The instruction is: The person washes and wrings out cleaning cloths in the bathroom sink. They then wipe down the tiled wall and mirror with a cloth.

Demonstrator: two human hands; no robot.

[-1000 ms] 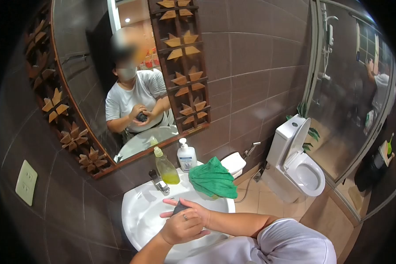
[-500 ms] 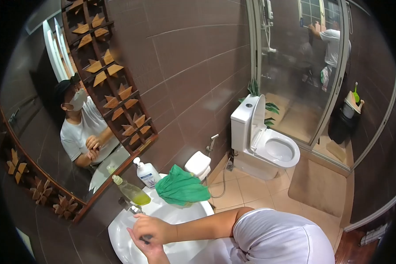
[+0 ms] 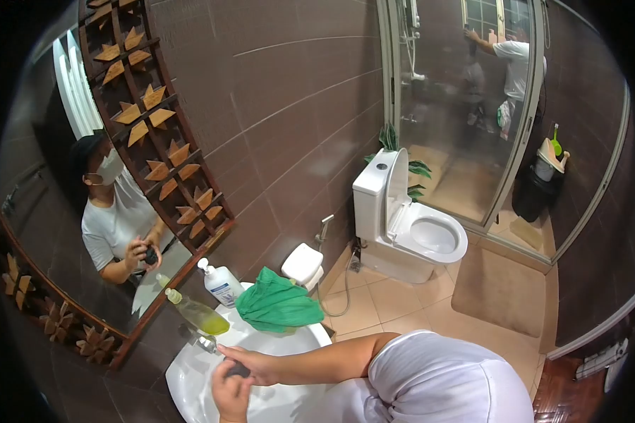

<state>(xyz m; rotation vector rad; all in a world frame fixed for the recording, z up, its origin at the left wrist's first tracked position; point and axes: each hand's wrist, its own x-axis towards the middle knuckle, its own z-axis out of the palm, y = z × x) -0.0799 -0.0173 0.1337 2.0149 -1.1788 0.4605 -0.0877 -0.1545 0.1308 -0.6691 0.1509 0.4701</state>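
Over the washbasin [image 3: 180, 374], my two hands meet around a small dark rounded object [image 3: 238, 369], whose kind I cannot make out. Reaching in from the right, my right hand [image 3: 259, 365] holds it against the palm side. From below, my left hand [image 3: 231, 396] has its fingers curled onto the same object. Just beyond my fingertips is the metal faucet [image 3: 206, 343]. A clear bottle of yellow-green liquid [image 3: 203, 317] and a white pump bottle [image 3: 223, 286] stand on the basin's back rim. A green cloth [image 3: 275, 299] drapes over the basin's far side.
A wood-framed mirror [image 3: 46, 218] hangs at left, reflecting a masked person. Beyond the basin are a lidded white bin [image 3: 303, 264], a toilet [image 3: 374, 204] with its lid raised, and a brown mat [image 3: 497, 289]. Behind the shower glass, another person [image 3: 516, 67] reaches toward a window.
My hands have shifted their grip: the left hand has come up with curled fingers, and the dark object shows more. The whole view has moved slightly. The person behind the glass still has an arm raised.
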